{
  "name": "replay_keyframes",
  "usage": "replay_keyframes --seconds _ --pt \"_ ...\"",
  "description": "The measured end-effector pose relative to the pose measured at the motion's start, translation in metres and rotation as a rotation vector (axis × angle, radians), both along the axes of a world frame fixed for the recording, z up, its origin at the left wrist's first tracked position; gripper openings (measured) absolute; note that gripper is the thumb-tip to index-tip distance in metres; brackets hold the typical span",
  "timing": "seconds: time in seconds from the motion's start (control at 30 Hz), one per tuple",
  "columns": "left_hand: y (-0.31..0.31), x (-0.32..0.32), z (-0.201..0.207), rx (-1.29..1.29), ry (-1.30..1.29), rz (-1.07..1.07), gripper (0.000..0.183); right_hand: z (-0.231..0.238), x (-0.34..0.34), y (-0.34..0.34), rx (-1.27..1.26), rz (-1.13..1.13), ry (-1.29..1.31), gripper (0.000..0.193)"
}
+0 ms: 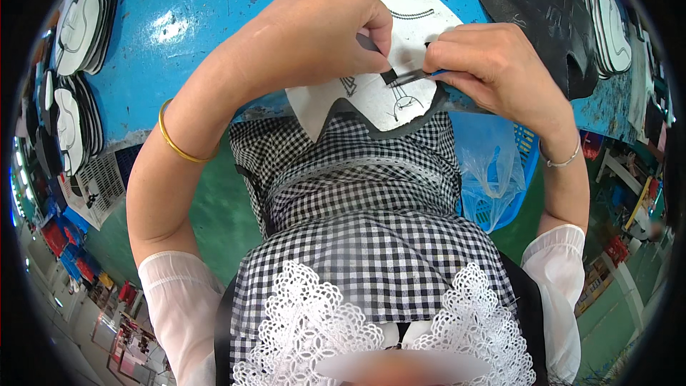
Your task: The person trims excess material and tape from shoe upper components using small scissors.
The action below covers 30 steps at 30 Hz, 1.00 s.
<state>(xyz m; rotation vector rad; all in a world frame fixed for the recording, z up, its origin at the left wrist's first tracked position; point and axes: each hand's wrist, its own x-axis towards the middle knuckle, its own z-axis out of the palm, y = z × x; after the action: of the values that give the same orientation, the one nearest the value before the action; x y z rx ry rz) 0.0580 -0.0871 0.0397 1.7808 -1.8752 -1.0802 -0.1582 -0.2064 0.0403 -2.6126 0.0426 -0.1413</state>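
A white, shaped flat piece (386, 111) with dark stitched lines and a black underside lies at the table's front edge, partly over my lap. Above it, the thumb and fingers of my left hand (350, 28) pinch a small black strip (389, 76). My right hand (493, 64) grips a slim, pointed metal tool (409, 79) with a bit of blue on it. Its tip meets the white piece right beside the strip. Whether the tool is tweezers or snips, I cannot tell, since my fingers cover most of it.
A large black shaped piece (532, 14) lies to the right on the blue table (186, 0). Stacks of white-and-black pieces stand at the left (84, 21) and far right (607, 25). Below the table edge is a blue basket (527, 150) with a clear plastic bag (489, 164).
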Motion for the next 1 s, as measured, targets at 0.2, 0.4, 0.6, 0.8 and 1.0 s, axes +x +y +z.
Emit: replay_keyframes --seconds 0.2,0.4,0.6,0.8,1.0 --pt "0.001 0.010 0.001 -0.315 -0.287 -0.077 0.021 -0.004 0.011 -0.012 0.045 0.073 0.004 0.018" --pt "-0.006 0.022 0.010 -0.077 -0.106 -0.077 0.019 -0.004 0.017 -0.004 -0.017 0.040 0.006 0.019" --pt "-0.008 0.025 0.006 -0.061 -0.139 -0.134 0.019 0.000 0.020 0.006 -0.158 -0.072 -0.079 0.017" --pt "-0.008 0.027 0.009 -0.021 -0.125 -0.156 0.017 0.009 0.018 -0.010 -0.179 0.028 -0.013 0.020" --pt "-0.007 0.027 0.007 -0.037 -0.094 -0.169 0.016 0.006 0.038 -0.008 -0.177 0.045 -0.011 0.022"
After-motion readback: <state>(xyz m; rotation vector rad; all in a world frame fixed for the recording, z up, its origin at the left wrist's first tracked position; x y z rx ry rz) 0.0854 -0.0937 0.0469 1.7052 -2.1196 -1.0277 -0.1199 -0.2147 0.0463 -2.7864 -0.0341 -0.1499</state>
